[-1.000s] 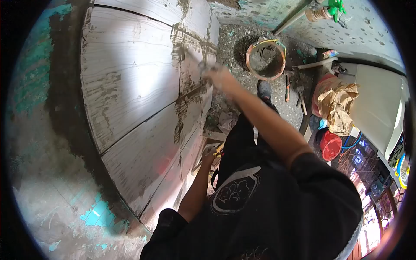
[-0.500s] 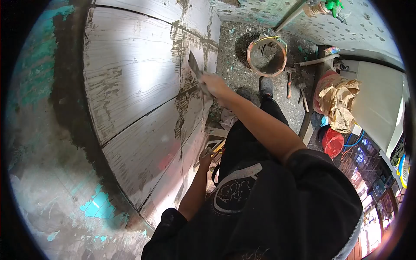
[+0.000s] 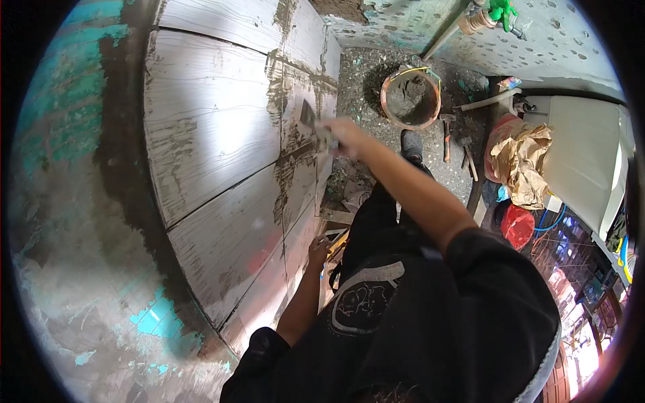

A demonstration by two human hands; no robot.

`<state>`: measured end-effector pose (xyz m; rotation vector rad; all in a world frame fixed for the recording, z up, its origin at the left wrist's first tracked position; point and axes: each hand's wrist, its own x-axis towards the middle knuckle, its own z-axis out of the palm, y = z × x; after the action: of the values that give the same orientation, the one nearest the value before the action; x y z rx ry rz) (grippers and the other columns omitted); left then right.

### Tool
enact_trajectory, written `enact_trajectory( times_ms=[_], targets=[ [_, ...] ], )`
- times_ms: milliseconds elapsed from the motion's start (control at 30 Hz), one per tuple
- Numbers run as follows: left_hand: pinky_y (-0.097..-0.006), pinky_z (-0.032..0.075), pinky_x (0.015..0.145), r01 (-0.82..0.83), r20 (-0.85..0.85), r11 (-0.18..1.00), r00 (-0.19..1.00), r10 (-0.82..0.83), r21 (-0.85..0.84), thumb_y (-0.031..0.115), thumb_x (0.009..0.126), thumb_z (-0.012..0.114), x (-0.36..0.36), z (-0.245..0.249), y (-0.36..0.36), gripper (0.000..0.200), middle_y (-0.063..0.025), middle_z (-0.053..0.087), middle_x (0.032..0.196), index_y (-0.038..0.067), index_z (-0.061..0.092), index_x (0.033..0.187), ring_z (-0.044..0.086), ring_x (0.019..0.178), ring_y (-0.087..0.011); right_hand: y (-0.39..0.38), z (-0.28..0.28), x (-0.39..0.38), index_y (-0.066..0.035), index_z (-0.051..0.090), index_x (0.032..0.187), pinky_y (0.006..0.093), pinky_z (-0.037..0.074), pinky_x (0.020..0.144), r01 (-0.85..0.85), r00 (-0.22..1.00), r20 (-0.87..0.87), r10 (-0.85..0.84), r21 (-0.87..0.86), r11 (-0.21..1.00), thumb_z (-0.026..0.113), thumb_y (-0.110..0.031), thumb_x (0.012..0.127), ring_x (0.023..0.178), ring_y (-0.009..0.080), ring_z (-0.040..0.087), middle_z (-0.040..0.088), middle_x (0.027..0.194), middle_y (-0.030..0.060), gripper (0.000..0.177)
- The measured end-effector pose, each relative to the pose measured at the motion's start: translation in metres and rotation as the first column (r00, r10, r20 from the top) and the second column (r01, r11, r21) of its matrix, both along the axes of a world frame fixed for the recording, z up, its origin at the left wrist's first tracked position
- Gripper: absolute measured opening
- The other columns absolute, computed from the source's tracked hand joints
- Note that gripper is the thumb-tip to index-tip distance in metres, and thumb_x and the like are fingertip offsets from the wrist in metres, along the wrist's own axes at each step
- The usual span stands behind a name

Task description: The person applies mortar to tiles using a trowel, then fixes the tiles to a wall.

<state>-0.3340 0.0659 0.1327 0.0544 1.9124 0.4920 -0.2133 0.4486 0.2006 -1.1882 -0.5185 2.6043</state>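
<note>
My right hand [image 3: 346, 136] grips a putty knife [image 3: 308, 114], its dark blade close to the pale wood-grain tiles [image 3: 222, 127]. Around the knife, grey mortar smears the joints and parts of the tile faces. Lower down, my left hand [image 3: 318, 251] is beside the tiled wall with its fingers curled. What it holds, if anything, I cannot make out; a yellow-edged object [image 3: 338, 243] lies right by it. On the floor ahead stands a bucket [image 3: 411, 99] with grey mortar inside.
A hammer [image 3: 447, 138] and another wooden-handled tool [image 3: 470, 160] lie right of the bucket. Crumpled brown paper [image 3: 527, 164] and a red plastic item [image 3: 517, 225] are farther right, beside a large pale panel [image 3: 584, 148]. A green-handled tap [image 3: 500, 13] juts from the far wall.
My right hand has moved slightly right and down with the putty knife, whose blade has turned and sits lower on the tiles. My left hand has shifted little. The camera view has moved slightly.
</note>
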Motion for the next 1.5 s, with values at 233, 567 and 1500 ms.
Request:
enact_trajectory(
  times_ms=[233,567,1500],
  targets=[
    [-0.0239,0.044,0.050,-0.069,0.001,0.998,0.998,0.069,0.006,0.007,0.068,0.061,-0.007,0.022,0.014,0.034,-0.0076,0.056,0.083,0.003,0.054,0.101,0.053,0.062,-0.0132,0.134,0.003,-0.023,-0.006,0.048,0.089,0.0199,0.030,0.029,-0.072,0.996,-0.047,0.072,-0.001,0.997,0.048,-0.024,0.082,0.042,0.0087,0.045,0.052,0.062,0.0028,0.019],
    [-0.0267,0.048,0.052,-0.028,-0.007,0.998,1.000,0.028,-0.056,0.008,0.068,0.058,0.011,0.012,-0.004,0.031,-0.0096,0.055,0.085,0.000,0.054,0.098,0.055,0.070,-0.0178,0.113,0.128,0.026,0.000,0.044,0.114,0.0217,0.039,0.036,-0.011,0.978,-0.189,0.083,0.351,0.936,0.052,-0.022,0.081,0.042,0.0109,0.045,0.054,0.065,0.0043,0.041],
    [-0.0219,0.044,0.046,-0.188,0.121,0.933,0.965,0.234,-0.308,0.014,0.082,0.055,0.087,-0.050,-0.075,0.029,-0.0095,0.061,0.081,0.001,0.049,0.108,0.055,0.056,-0.0109,0.071,-0.397,0.260,0.002,0.059,0.093,0.0409,0.044,0.081,-0.799,0.222,0.916,0.333,-0.025,0.601,0.043,-0.030,0.081,0.089,0.0358,0.057,0.059,0.094,0.0212,0.037]
  ],
)
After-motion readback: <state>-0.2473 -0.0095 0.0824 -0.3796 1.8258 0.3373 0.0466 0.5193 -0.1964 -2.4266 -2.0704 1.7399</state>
